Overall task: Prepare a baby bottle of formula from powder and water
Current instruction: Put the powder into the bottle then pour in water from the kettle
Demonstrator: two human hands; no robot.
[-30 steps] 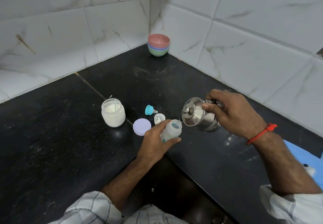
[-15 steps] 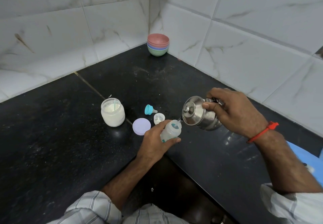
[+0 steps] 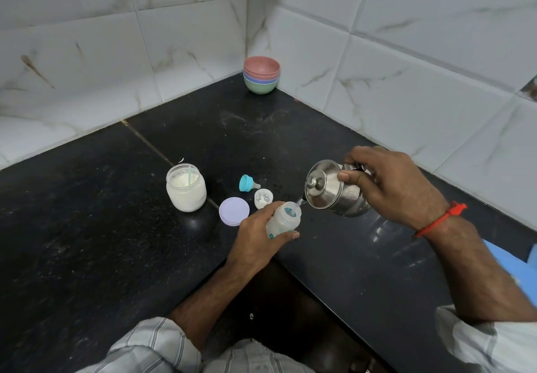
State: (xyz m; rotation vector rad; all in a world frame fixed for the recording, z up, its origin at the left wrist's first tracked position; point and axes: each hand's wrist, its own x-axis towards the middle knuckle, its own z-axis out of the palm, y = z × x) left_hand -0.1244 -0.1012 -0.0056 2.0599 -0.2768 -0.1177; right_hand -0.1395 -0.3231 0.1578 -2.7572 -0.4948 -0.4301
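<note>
Left hand (image 3: 255, 237): fingers wrapped around the small translucent plastic baby bottle (image 3: 283, 220), held tilted above the counter's inner edge.
Bottle marking: teal print on the lower wall, too small to read.
Right hand (image 3: 392, 183): fingers closed on the lidded stainless-steel kettle (image 3: 331, 189), tipped towards the bottle.
Water: thin stream (image 3: 299, 202) from the spout into the bottle's open mouth.
Black stone counter (image 3: 87, 241): glass jar of white powder (image 3: 186, 188), open, with a spoon handle inside; round lilac lid (image 3: 234, 211) just beside it; teal-ringed nipple (image 3: 248, 183) lying on its side; small clear cap (image 3: 263, 198).
Corner: stack of pastel bowls (image 3: 261, 74).
Right wrist: red thread band (image 3: 441, 218).
</note>
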